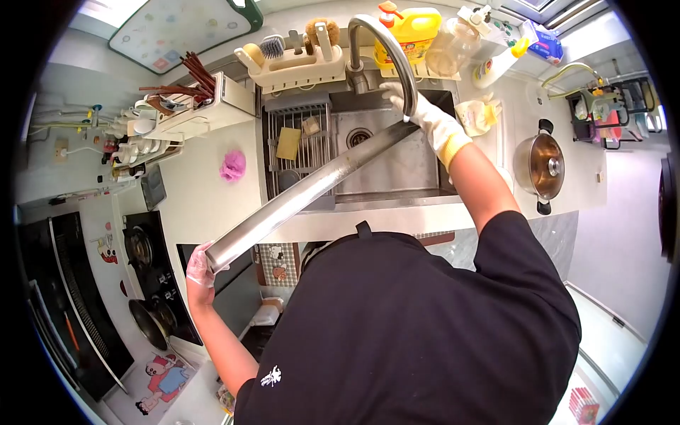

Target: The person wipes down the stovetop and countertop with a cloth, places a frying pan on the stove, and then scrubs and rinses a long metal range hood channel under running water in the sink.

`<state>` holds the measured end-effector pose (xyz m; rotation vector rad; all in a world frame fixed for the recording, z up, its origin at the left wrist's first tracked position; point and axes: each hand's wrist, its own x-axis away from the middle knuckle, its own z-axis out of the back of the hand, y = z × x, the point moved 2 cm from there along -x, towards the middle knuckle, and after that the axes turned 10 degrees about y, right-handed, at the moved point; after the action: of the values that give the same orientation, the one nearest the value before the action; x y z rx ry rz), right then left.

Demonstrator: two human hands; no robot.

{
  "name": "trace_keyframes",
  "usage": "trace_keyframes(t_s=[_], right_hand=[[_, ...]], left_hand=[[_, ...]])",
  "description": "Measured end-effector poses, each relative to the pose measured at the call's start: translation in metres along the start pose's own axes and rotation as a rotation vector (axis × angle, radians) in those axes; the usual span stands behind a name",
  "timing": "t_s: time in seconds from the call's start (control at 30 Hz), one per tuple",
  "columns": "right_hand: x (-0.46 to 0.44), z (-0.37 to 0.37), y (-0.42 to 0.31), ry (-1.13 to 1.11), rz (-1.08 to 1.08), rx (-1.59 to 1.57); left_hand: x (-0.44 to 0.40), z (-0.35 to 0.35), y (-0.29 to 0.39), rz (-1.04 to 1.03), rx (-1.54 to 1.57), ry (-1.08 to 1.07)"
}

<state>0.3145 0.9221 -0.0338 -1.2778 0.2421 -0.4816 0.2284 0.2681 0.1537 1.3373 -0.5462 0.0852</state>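
Nearest, on the wearer's side of the sink point(389, 177), is a black shirt point(411, 319) with a small white emblem point(271, 376) too small to make out. Before the sink's front left corner, the left hand point(201, 266), in a thin clear glove, has its fingers closed around the lower end of a long metal piece point(304, 193). That piece slants up across the sink's front edge, over the drying rack point(309, 167) in its left part, to the far right of the basin. The right hand point(427, 119), in a white glove with a yellow cuff, is at the upper end, its fingers partly spread; whether it grips the metal cannot be told.

The handling looks midway: the piece is up off the counter, its far end just beneath the faucet point(409, 99) at the sink's back, and it has yet to be set down. Darker marks along its middle suggest some cleaning may remain. Running water cannot be made out.

Behind the sink, a yellow bottle point(414, 28) carries a red printed label; farther right, a blue packet point(544, 42) has pale lettering. Neither can be read.
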Motion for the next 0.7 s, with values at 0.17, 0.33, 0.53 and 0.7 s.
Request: trace_keyframes(t_s=[0.17,0.33,0.53,0.7], right_hand=[[0.076,-0.012,0.020,0.227,-0.532,-0.320],[0.110,-0.015,0.094,0.369,-0.768,-0.441],[0.112,-0.025,0.097,0.423,-0.827,-0.484],[0.114,-0.037,0.116,0.393,-0.873,-0.552]], left_hand=[[-0.001,0.008,-0.011,0.023,0.006,0.025],[-0.015,0.033,-0.035,0.048,-0.040,0.013],[-0.023,0.047,-0.070,0.133,-0.125,0.045],[0.005,0.030,-0.059,0.080,-0.134,0.109]])
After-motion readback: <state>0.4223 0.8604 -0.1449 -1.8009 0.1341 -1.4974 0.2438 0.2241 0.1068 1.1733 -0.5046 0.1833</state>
